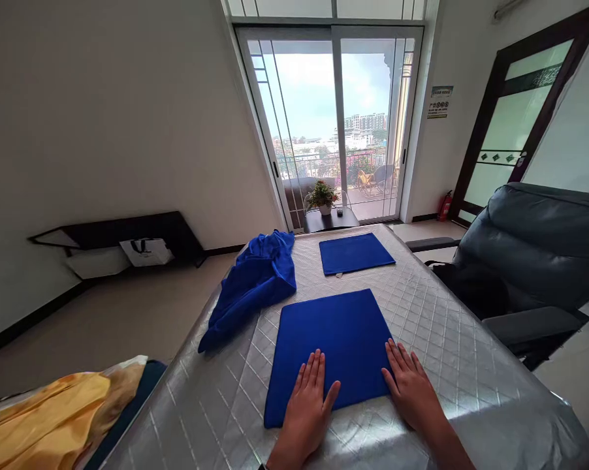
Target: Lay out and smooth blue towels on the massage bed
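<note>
A flat blue cloth piece, roughly square, lies on the silver quilted table cover in front of me. My left hand rests palm down on its near left part, fingers stretched out and thumb apart. At its right edge lies my right hand, also flat, with the fingertips on the cloth and the palm partly over the cover. Neither hand grips anything. Farther back is a second flat blue cloth piece with a small pale tag at its near edge. Crumpled blue fabric is heaped to the left.
Yellow and brown fabrics are piled at the lower left. A dark padded armchair stands along the right side. Beyond the far edge is a small table with a potted plant, before sliding glass doors.
</note>
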Tool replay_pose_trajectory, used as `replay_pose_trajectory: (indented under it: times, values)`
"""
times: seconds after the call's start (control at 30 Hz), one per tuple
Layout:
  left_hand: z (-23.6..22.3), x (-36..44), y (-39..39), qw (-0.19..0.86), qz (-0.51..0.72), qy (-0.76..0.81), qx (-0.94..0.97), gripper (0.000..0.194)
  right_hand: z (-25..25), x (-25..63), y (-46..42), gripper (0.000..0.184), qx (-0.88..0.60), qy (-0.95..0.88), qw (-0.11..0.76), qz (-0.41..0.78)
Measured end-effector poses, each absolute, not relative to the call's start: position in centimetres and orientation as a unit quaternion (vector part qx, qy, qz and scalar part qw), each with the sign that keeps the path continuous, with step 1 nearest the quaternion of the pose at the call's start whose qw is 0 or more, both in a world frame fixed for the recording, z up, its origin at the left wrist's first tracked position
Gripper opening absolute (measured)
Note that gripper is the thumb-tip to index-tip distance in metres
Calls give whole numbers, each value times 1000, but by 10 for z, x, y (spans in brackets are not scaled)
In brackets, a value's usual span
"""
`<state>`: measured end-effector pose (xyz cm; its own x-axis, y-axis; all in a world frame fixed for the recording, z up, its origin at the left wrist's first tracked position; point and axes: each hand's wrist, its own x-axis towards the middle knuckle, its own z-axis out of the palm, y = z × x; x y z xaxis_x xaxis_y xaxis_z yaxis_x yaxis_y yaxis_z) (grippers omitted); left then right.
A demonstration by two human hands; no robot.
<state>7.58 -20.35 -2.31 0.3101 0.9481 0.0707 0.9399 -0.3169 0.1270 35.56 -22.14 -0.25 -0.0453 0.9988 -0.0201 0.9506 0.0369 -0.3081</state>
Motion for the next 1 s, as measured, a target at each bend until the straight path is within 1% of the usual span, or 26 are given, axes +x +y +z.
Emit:
replay_pose_trajectory:
  times: [0.17,0.33,0.5,0.6,0.7,0.83,0.9,1.0]
  values:
    - [-38,19,-211,16,86,626,775,73,-2,355,-221,65,-690,-711,87,109]
    - [-49,-15,-219,-13,135,637,759,68,-3,354,-221,64,-693,-711,75,98]
    - [-50,-12,-223,-19,171,640,749,77,-7,356,-222,62,-689,-717,69,80]
    - [-48,-7,-223,-11,182,641,745,79,-2,358,-212,62,-691,-717,45,80]
    - [-46,-6,-224,-6,189,640,745,78,14,359,-189,64,-687,-722,25,78]
    - [-43,-7,-224,-3,178,641,747,77,34,356,-145,66,-669,-738,31,83]
    - [-42,-7,-223,2,170,645,745,77,35,353,-126,67,-670,-736,30,92]
    - [-43,-9,-223,5,162,652,741,78,22,349,-109,68,-682,-725,28,94]
